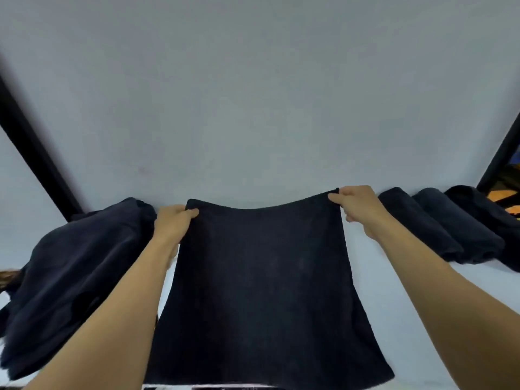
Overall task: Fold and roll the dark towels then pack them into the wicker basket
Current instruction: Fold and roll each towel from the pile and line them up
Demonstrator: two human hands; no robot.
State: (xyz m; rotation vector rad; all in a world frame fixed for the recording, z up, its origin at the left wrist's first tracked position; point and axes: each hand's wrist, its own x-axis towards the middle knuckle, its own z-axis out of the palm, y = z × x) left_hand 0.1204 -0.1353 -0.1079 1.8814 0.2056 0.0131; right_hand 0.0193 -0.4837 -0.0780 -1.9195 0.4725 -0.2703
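We found the left grip [174,220] and right grip [356,206] each pinching a far corner of the dark towel [264,277], stretched between them over the tabletop [253,122]. Rolled towels [439,229] lay just right of the right grip.

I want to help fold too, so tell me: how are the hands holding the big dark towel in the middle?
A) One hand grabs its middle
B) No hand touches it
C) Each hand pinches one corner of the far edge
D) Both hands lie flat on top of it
C: the left hand and the right hand each pinch a far corner of the dark towel, which is spread between them.
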